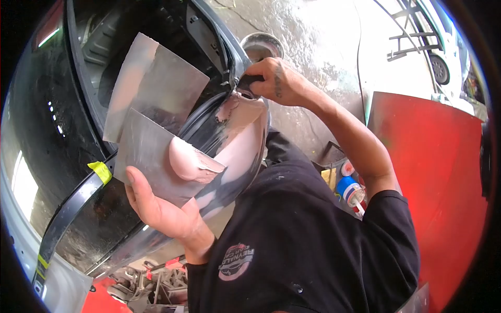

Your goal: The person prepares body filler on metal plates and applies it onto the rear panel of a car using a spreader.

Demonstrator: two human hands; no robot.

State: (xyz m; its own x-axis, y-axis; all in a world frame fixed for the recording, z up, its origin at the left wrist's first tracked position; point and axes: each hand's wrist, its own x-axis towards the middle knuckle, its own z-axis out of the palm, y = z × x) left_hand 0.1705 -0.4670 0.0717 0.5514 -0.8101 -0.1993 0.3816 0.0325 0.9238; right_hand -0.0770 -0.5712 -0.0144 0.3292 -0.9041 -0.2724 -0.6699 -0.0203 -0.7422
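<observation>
Head view: filler work on a vehicle body is seen partway along, as judged from the surface. A glossy dark curved body panel (232,182) lies in front of the person, beside a large body opening. Its upper part is covered by a smooth pale-pink filler coat (245,125). Toward the opening the coat is broken into streaks, and dark surface is left showing; a rougher pink patch (226,110) is noted near the upper end.

Left hand (167,214): palm set beneath a flat grey translucent sheet (138,151), thumb hooked over its edge, so the sheet is gripped. On it a thick mound of pink filler (185,161) is carried, apparently unspent. A second grey translucent sheet (172,83) is overlapped by the first; how it is supported cannot be told.

Right hand (276,81): fingers curled around a small dark piece (246,81) at the panel's upper end. Most of the piece is hidden; whether it is a tool cannot be told.

Done, by appearance: a broad area coated. Left, by judgement: streaked margins and rough patch to be evened. No sanded finish can be made out. A blue-and-white tub (348,189) is noted beside the person.
</observation>
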